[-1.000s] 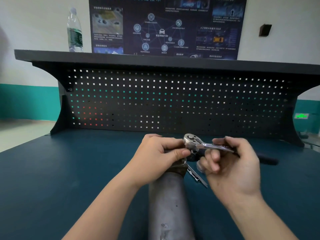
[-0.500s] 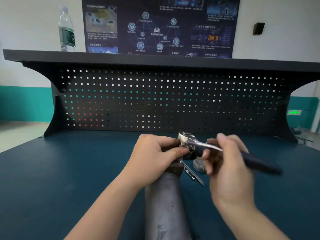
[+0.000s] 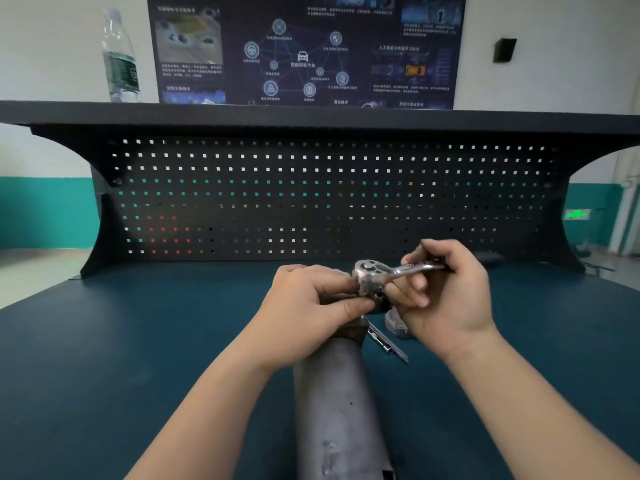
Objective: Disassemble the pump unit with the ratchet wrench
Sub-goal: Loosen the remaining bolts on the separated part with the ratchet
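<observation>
Pump unit is a grey metal cylinder lying lengthwise on the worktop, running away from you, far end between your hands. Ratchet wrench sits on that far end: round head on top, shiny shank angled out to the right.

Your left hand has a closed grip around the top of the pump unit, fingers curled over it, thumb tip pressed in right under the wrench head. Forearm comes in from lower left, wrist roughly straight.

Your right hand has a closed grip on the wrench handle, fingers wrapped over the shank, back of the hand toward you, lower fingers tucked in toward the head. Forearm comes in from lower right.

Just right of the pump unit, a thin metal bar lies on the worktop, and a small round metal part lies half hidden under your right hand; can't tell what it is.

Behind: black pegboard, shelf above it with a water bottle at the left, dark poster on the wall.
</observation>
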Action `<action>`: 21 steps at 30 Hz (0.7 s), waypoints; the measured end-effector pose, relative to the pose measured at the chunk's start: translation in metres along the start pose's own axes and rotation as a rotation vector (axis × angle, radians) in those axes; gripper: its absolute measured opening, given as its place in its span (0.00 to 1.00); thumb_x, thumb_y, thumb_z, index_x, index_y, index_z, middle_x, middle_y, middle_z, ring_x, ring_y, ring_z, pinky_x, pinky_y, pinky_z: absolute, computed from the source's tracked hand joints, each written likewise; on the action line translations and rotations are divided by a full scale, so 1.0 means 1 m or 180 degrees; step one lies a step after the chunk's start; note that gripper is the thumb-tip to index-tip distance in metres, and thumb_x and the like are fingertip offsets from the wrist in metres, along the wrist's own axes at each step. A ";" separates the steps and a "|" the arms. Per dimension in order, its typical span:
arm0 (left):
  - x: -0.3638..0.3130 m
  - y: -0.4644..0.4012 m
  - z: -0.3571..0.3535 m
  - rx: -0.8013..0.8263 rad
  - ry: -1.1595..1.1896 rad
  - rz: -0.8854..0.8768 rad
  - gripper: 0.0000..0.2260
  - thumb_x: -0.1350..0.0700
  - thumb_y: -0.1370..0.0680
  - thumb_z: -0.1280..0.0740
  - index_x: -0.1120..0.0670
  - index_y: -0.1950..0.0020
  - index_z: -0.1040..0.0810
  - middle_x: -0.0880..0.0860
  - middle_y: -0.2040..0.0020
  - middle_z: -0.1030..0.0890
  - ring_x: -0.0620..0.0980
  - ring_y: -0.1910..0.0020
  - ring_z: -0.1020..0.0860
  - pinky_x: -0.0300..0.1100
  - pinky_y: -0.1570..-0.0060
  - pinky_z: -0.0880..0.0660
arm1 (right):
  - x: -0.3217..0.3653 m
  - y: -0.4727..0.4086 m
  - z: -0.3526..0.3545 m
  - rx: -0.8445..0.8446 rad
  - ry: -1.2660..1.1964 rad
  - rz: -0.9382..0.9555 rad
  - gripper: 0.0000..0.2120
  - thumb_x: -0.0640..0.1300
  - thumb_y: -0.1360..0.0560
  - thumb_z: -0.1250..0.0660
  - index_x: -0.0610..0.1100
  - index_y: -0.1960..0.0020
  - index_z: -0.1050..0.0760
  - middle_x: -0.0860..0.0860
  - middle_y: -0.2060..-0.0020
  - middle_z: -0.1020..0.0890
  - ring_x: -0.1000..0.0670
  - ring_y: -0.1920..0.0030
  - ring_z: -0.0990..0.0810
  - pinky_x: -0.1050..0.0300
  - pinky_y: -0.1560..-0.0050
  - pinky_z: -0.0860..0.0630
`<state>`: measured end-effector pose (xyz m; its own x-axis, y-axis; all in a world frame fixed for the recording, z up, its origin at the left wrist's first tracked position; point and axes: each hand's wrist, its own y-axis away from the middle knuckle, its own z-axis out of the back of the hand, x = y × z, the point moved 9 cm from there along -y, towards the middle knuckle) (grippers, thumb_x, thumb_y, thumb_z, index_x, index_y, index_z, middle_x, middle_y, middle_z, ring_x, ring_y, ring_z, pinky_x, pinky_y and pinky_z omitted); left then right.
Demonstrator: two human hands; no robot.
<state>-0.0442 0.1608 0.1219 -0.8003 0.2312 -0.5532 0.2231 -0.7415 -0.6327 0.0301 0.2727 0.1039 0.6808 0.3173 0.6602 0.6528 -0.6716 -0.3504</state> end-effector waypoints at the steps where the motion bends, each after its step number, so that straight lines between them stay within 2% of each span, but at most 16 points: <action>1: -0.001 -0.001 -0.001 -0.0071 -0.0085 -0.0004 0.10 0.47 0.30 0.31 0.41 0.50 0.19 0.45 0.56 0.15 0.45 0.50 0.20 0.57 0.41 0.29 | -0.004 -0.006 0.001 -0.0016 -0.0123 -0.0185 0.12 0.44 0.34 0.38 0.42 0.75 0.30 0.49 0.82 0.36 0.53 0.83 0.42 0.64 0.79 0.43; 3: 0.001 -0.001 0.001 -0.0239 -0.0146 0.0012 0.08 0.48 0.30 0.31 0.45 0.53 0.17 0.48 0.58 0.15 0.46 0.53 0.19 0.56 0.43 0.28 | -0.007 -0.012 0.005 -0.0048 -0.0196 -0.0262 0.13 0.44 0.33 0.39 0.42 0.76 0.31 0.50 0.81 0.36 0.54 0.83 0.43 0.63 0.79 0.44; 5: 0.004 0.000 0.002 -0.0344 -0.0136 0.0046 0.08 0.48 0.31 0.31 0.49 0.56 0.15 0.49 0.60 0.15 0.48 0.56 0.18 0.55 0.45 0.27 | -0.002 -0.008 0.007 -0.0118 -0.0040 0.0082 0.15 0.44 0.31 0.38 0.43 0.76 0.29 0.49 0.80 0.34 0.53 0.82 0.41 0.63 0.78 0.43; 7: 0.004 0.001 0.004 -0.0430 -0.0148 0.0087 0.08 0.48 0.31 0.31 0.47 0.55 0.16 0.47 0.62 0.15 0.48 0.58 0.18 0.53 0.47 0.26 | 0.015 0.010 0.007 -0.0199 0.0512 0.0880 0.15 0.45 0.29 0.36 0.46 0.74 0.27 0.49 0.79 0.29 0.52 0.80 0.35 0.63 0.77 0.38; 9: 0.001 0.003 0.005 -0.0562 -0.0297 0.0073 0.08 0.47 0.31 0.32 0.43 0.55 0.17 0.42 0.63 0.16 0.42 0.58 0.20 0.52 0.46 0.27 | 0.036 0.045 -0.007 -0.0172 0.1670 0.2108 0.13 0.48 0.27 0.35 0.47 0.70 0.26 0.52 0.77 0.25 0.52 0.78 0.29 0.62 0.75 0.33; 11: -0.004 0.006 0.006 -0.0647 -0.0550 -0.0054 0.06 0.44 0.30 0.34 0.39 0.57 0.18 0.36 0.62 0.18 0.36 0.57 0.22 0.49 0.44 0.30 | 0.040 0.078 -0.033 -0.0008 0.2861 0.3195 0.14 0.47 0.24 0.36 0.45 0.67 0.27 0.53 0.74 0.26 0.54 0.74 0.28 0.64 0.69 0.30; 12: -0.006 0.007 0.005 -0.0624 -0.0659 -0.0125 0.06 0.42 0.30 0.36 0.37 0.59 0.19 0.34 0.61 0.19 0.34 0.56 0.23 0.49 0.43 0.32 | 0.037 0.088 -0.041 0.0089 0.3195 0.3526 0.15 0.45 0.23 0.37 0.42 0.67 0.27 0.53 0.73 0.27 0.55 0.73 0.29 0.65 0.66 0.31; 14: -0.007 0.008 0.003 -0.0476 -0.0868 -0.0208 0.10 0.37 0.31 0.39 0.37 0.63 0.21 0.32 0.57 0.21 0.30 0.51 0.27 0.46 0.39 0.37 | 0.034 0.093 -0.045 0.0220 0.3296 0.3681 0.17 0.42 0.22 0.37 0.37 0.68 0.28 0.51 0.73 0.28 0.55 0.72 0.31 0.65 0.65 0.33; 16: -0.008 0.009 0.003 -0.0379 -0.1001 -0.0237 0.08 0.36 0.32 0.37 0.37 0.62 0.22 0.29 0.54 0.23 0.28 0.47 0.30 0.42 0.38 0.40 | 0.036 0.088 -0.040 0.0259 0.3057 0.3490 0.16 0.42 0.23 0.38 0.36 0.68 0.28 0.49 0.74 0.28 0.52 0.73 0.30 0.62 0.68 0.32; 18: -0.009 0.010 0.003 -0.0373 -0.1011 -0.0290 0.01 0.42 0.31 0.31 0.37 0.62 0.22 0.26 0.53 0.24 0.28 0.45 0.30 0.44 0.36 0.39 | 0.037 0.081 -0.033 0.0161 0.2804 0.3220 0.16 0.44 0.23 0.38 0.36 0.67 0.28 0.47 0.74 0.26 0.47 0.74 0.27 0.53 0.71 0.29; 21: -0.004 0.010 0.005 -0.0472 -0.0892 -0.0226 0.03 0.47 0.31 0.25 0.43 0.59 0.16 0.32 0.54 0.19 0.33 0.40 0.28 0.47 0.32 0.41 | 0.043 0.082 -0.029 0.0012 0.2567 0.3087 0.15 0.47 0.23 0.37 0.41 0.65 0.25 0.49 0.73 0.23 0.46 0.75 0.24 0.48 0.74 0.27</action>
<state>-0.0417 0.1492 0.1206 -0.9342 0.0814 -0.3473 0.2235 -0.6252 -0.7478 0.1034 0.2123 0.1230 0.4846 -0.8028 0.3474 0.0013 -0.3964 -0.9181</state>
